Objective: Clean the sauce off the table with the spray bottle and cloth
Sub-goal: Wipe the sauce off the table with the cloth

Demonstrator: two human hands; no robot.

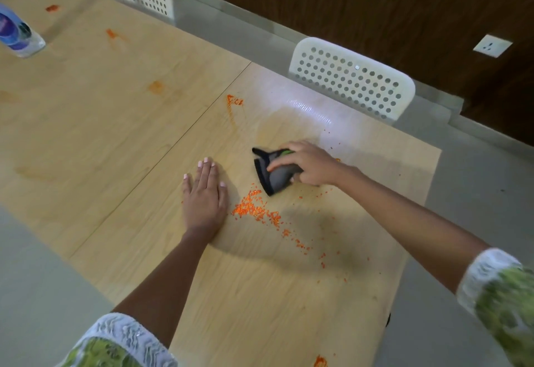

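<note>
Gripping a grey scraper [276, 173], the right hand [310, 164] works beside orange crumbs [257, 210]; left hand [203, 193] fingers lie flat on the table [115, 124]

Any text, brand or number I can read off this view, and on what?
None is legible.
Clear plastic bottle with the blue and purple label: print too blurred to read.
Grey and black handheld tool with a green button gripped by the right hand: no marking shows.
White wall socket: no lettering visible.

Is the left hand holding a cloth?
No, the left hand lies flat and bare on the table, while the right hand grips a dark scraper.
</note>
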